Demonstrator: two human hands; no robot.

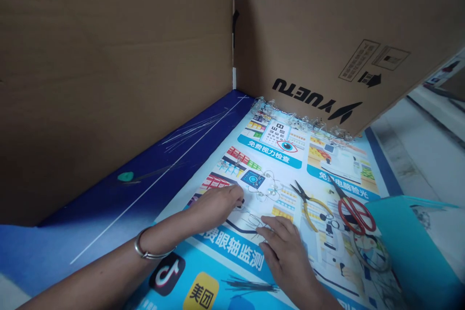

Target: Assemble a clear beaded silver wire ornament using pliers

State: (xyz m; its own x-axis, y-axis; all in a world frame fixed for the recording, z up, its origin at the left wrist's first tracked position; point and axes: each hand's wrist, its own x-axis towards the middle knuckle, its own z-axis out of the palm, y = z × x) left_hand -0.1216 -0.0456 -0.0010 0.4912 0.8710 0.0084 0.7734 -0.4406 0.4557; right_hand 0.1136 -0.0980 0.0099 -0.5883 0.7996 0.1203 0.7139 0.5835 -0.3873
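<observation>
A loop of thin wire (263, 186) lies on a printed poster (348, 169), its long axis running sideways just beyond the left hand (214, 208). That hand is nearer, its fingertips pressed together at the loop's edge, though any pinch on wire cannot be told. The right hand (286, 256) lies spread, angled in from lower right, beside finer wires (254, 225).

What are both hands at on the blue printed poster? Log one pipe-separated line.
left hand: fingertips beside thin silver wire loops | right hand: fingers on thin wire strands | nearby: red-handled steel scissors, yellow-handled pliers
</observation>
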